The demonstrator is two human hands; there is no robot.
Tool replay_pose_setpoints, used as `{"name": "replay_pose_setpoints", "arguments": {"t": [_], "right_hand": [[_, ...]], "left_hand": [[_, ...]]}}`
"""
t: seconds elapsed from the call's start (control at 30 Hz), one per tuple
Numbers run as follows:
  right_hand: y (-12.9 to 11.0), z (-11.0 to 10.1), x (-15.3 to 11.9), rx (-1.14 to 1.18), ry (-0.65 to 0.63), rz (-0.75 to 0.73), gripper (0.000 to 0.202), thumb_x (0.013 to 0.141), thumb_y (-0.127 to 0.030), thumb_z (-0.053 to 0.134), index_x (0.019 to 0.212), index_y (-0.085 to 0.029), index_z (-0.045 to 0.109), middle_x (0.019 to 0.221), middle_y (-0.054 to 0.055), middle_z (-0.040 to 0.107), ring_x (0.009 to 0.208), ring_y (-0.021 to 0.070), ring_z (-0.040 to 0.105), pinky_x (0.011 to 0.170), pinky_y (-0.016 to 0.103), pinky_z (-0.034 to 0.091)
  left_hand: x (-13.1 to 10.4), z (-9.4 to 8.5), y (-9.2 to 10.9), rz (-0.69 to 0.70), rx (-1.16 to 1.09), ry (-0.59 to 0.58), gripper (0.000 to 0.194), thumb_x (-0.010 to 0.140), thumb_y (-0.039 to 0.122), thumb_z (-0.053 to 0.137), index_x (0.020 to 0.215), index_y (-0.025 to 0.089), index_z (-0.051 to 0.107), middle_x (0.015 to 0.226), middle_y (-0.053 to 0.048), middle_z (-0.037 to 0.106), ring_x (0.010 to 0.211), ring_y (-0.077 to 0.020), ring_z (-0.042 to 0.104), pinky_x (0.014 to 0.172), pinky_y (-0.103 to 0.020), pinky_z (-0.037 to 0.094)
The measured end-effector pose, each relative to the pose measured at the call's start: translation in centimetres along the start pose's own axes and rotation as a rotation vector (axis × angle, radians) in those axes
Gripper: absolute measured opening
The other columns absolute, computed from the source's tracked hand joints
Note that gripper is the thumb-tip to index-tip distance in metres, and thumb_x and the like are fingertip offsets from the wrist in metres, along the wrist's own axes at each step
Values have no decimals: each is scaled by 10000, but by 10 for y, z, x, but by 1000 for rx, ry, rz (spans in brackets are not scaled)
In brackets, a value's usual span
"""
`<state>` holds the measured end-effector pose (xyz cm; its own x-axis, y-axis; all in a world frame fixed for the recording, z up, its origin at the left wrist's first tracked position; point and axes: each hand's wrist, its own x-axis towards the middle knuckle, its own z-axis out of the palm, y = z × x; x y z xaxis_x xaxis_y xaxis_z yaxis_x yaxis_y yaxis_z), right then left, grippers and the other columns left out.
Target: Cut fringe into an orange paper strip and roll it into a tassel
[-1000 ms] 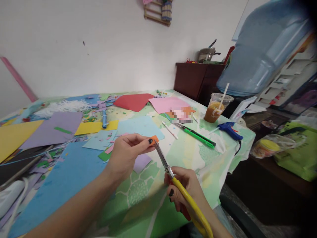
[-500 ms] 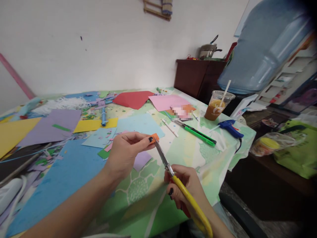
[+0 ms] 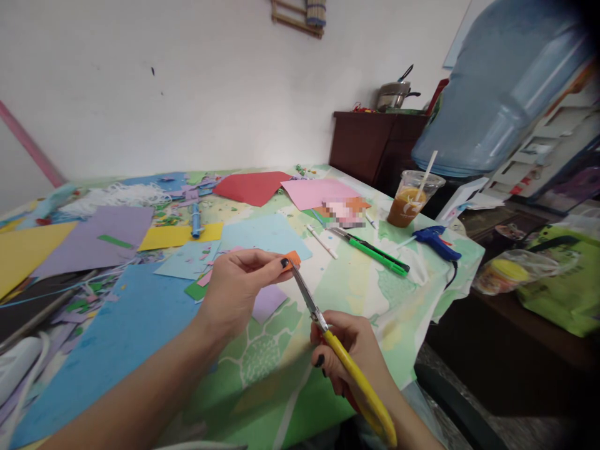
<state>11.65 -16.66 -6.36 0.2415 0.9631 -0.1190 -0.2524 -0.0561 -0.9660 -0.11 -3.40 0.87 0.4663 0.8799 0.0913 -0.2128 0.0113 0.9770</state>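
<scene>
Between the thumb and fingers of my left hand (image 3: 244, 278) is a small orange paper piece (image 3: 294, 257), held above the table. My right hand (image 3: 349, 353) grips scissors (image 3: 344, 359) with yellow and red handles. The tips of their blades touch the lower edge of the orange piece, beside my left thumb. Below my left hand lie a light blue sheet (image 3: 267, 234) and a purple piece (image 3: 269, 303).
A green cutter (image 3: 377, 255), a white stick (image 3: 322, 242), a blue glue gun (image 3: 438, 242) and a cup of orange drink (image 3: 407, 206) are at the right. Colored sheets, paper scraps and a large blue sheet (image 3: 122, 331) cover the left side.
The yellow handle of the scissors has shifted slightly left, and my right thumb has moved a little. My left hand has hardly moved and still pinches the orange piece.
</scene>
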Motion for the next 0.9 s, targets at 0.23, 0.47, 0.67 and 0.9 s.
{"name": "replay_pose_setpoints", "arguments": {"t": [0.23,0.47,0.67,0.9], "right_hand": [[-3,3,1,-9,15,-4,338,526,-306,839,658,-147,571,468,-65,454,320,19,320,264,118,238],[-2,-2,-1,-12,-54,-64,405,567,-441,793,710,-150,550,458,-73,453,300,20,338,264,112,281],[-5,-2,-2,9,-83,-67,414,576,-452,785,714,-143,548,452,-64,482,288,25,382,266,104,293],[-4,1,0,3,-55,-34,268,594,-287,765,688,-140,561,448,-71,489,279,16,370,252,94,309]], "left_hand": [[1,-1,-1,-2,-4,6,42,659,204,749,637,169,740,721,-31,731,745,-160,677,733,-252,576],[0,0,0,-20,-37,-20,78,690,203,729,616,179,723,713,-12,734,759,-140,678,751,-232,567],[0,0,-1,-23,-37,-10,105,700,203,720,600,174,710,711,-13,731,762,-142,682,754,-238,569],[0,1,0,-22,-12,6,89,689,219,729,623,162,714,738,-34,733,792,-159,682,744,-238,564]]}}
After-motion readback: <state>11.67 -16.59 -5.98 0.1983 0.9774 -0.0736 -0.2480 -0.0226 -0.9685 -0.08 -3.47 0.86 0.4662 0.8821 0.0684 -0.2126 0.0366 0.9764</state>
